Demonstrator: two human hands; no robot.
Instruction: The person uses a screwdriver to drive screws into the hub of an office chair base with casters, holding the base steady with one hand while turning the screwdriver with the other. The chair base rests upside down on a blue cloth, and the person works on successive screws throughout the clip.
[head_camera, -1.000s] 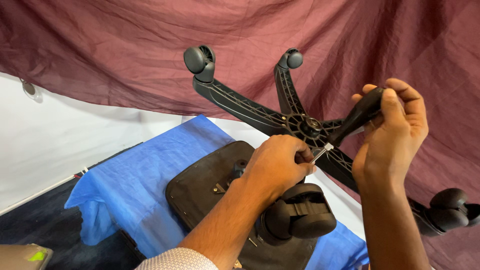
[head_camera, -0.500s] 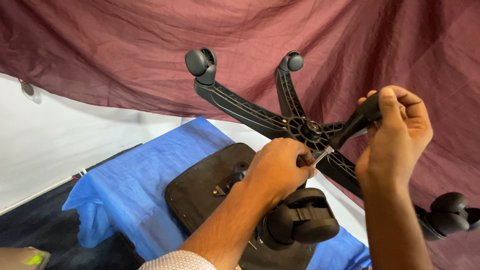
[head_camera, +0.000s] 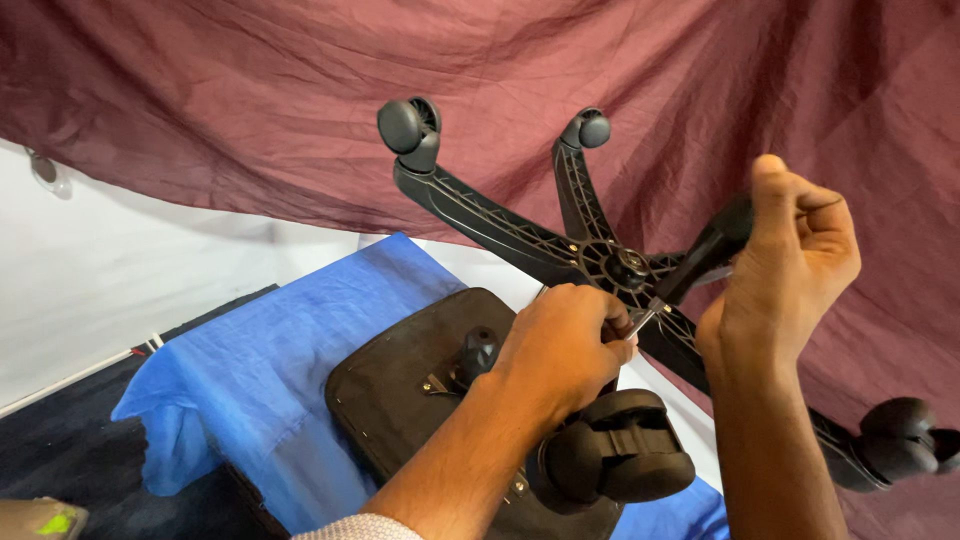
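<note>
At centre frame, the left hand (head_camera: 560, 345) is closed around the metal tip of a screwdriver (head_camera: 700, 262). The right hand (head_camera: 790, 265), at right, has its grip clamped on the black handle, beside the upturned chair base (head_camera: 500, 225).

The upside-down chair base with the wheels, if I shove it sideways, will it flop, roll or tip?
The chair base looks like stiff ribbed plastic, so it probably won't flop. Its wheels point up in the air, so rolling seems unlikely. It sits high above the seat on the blue cloth, so a hard shove might tip the whole chair.
</note>
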